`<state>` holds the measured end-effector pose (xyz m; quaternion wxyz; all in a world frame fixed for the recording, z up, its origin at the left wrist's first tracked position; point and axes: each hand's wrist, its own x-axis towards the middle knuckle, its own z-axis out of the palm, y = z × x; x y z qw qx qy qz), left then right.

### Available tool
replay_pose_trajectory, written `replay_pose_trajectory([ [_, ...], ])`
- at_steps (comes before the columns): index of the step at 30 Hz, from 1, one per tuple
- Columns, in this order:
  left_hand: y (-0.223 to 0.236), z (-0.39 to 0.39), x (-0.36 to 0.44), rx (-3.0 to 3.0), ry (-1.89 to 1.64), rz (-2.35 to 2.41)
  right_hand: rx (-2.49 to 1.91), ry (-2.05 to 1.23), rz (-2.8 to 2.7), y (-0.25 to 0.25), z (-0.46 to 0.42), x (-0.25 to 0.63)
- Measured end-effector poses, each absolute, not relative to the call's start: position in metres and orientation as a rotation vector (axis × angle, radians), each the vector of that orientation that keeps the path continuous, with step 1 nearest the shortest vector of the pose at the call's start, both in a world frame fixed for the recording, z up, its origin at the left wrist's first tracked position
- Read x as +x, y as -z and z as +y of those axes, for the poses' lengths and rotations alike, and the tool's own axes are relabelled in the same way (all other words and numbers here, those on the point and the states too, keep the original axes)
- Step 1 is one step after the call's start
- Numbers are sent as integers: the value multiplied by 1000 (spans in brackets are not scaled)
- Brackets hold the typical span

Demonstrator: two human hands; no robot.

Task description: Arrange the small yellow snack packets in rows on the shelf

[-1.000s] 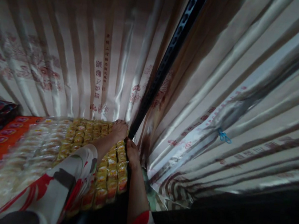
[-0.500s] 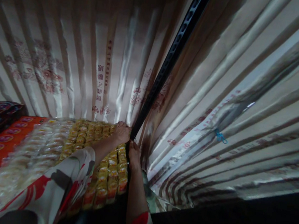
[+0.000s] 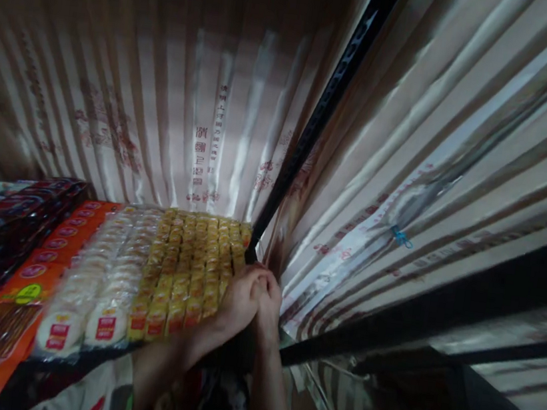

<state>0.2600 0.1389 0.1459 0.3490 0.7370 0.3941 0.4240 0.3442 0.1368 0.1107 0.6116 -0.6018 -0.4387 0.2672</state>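
My left hand and my right hand are pressed together, fingers curled, just in front of the foot of a black slotted post. Whatever they grip, if anything, is hidden by the fingers; a thin pale strand shows behind them at the post. Left of my hands stand close rows of small yellow-wrapped packets on the shelf. My left forearm crosses in front of their right end.
Clear bags of round pale cakes, orange packs and dark glossy packs line the shelf leftward. Pleated printed curtains hang behind and at right, one with a blue tie. A black shelf beam runs right.
My left hand has come off the far packets and drawn back toward me, joining my right hand. Both now sit slightly lower and closer together. The view has shifted, showing more shelf at left.
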Motion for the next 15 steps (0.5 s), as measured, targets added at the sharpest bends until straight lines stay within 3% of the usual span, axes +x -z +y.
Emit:
replay_pose_trajectory([
  [6, -133, 33, 180, 1835, -1154, 936, -1454, -692, -1137, -108, 25, 277],
  [15, -35, -59, 64, 1424, -630, 1464, -1665, -1234, -1796, -13, -48, 184],
])
